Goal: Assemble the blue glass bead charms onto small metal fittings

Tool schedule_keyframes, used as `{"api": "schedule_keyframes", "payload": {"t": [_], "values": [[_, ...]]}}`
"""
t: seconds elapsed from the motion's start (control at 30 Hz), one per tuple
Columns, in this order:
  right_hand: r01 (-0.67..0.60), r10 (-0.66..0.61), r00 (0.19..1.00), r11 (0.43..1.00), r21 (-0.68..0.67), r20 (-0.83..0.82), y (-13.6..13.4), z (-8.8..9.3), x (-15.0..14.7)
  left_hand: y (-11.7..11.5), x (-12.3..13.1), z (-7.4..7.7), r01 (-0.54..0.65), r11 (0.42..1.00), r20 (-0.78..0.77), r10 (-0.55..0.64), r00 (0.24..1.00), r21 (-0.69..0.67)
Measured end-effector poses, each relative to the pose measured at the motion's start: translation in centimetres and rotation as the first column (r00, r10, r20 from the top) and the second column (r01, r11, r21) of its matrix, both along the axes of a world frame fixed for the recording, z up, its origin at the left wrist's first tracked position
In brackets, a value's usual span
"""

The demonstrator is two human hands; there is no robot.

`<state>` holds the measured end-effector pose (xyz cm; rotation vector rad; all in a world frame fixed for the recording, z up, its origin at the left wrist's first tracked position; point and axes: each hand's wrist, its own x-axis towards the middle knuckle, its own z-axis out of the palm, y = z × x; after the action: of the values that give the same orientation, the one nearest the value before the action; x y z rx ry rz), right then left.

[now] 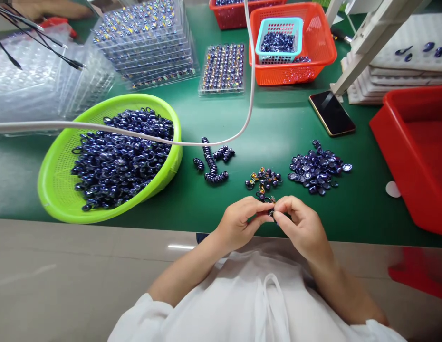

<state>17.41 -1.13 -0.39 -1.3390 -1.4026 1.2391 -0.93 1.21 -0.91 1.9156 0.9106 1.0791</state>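
Note:
At the front edge of the green table, my left hand point(243, 219) and my right hand point(301, 223) meet fingertip to fingertip. Both pinch a small dark glossy part point(271, 213), mostly covered by my fingers. Just beyond them lies a small heap of dark parts with orange bits point(264, 178). To the right is a pile of flat, shiny dark blue pieces point(315, 168). On the left, dark ring-shaped parts point(210, 161) lie stacked in short rows. A lime green basket point(46, 183) holds a large mass of dark blue looped parts point(121, 159).
A white cable point(206, 144) arcs over the table. Behind stand stacked clear trays point(160, 61), a single filled tray point(222, 69) and an orange basket point(322, 45) with a turquoise basket point(298, 35) inside. To the right are a phone point(331, 113) and a red bin point(402, 142).

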Motion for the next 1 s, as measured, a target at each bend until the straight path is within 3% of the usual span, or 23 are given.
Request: {"api": "schedule_keyframes", "payload": {"t": [0.17,0.37,0.5,0.63,0.73,0.83,0.9,1.0], "values": [[-0.017,0.018,1.000,0.999,-0.040,0.006,0.2,-0.1,0.1,0.1,-0.3,-0.3,0.027,0.999,-0.045,-0.025,0.999,0.047],[-0.093,0.079,0.994,0.978,-0.185,-0.080,0.6,-0.5,0.4,-0.1,-0.3,-0.7,0.039,0.997,-0.028,-0.038,0.999,0.064],[-0.112,0.083,0.989,0.962,-0.250,-0.123,0.9,-0.1,0.5,-0.5,0.0,-0.5,0.028,1.000,0.017,-0.028,0.999,-0.013],[-0.101,0.087,0.993,0.973,-0.209,-0.079,1.1,0.2,0.5,-0.9,0.5,0.0,0.009,0.982,0.100,0.010,0.995,-0.189],[-0.095,0.092,0.995,0.985,-0.147,-0.021,1.0,0.1,0.6,-1.0,0.9,0.5,-0.022,0.899,0.188,0.115,0.975,-0.438],[-0.085,0.084,0.996,0.993,-0.084,-0.012,0.8,-0.2,0.7,-0.9,1.1,0.9,-0.018,0.728,0.252,0.261,0.932,-0.686],[-0.063,0.062,0.998,0.998,-0.030,-0.005,0.5,-0.6,0.9,-0.7,1.2,1.2,-0.003,0.640,0.276,0.336,0.901,-0.769],[-0.013,0.010,0.999,0.998,0.058,0.037,0.0,-1.2,1.3,-0.4,1.3,1.4,0.017,0.590,0.297,0.382,0.875,-0.807]]}}
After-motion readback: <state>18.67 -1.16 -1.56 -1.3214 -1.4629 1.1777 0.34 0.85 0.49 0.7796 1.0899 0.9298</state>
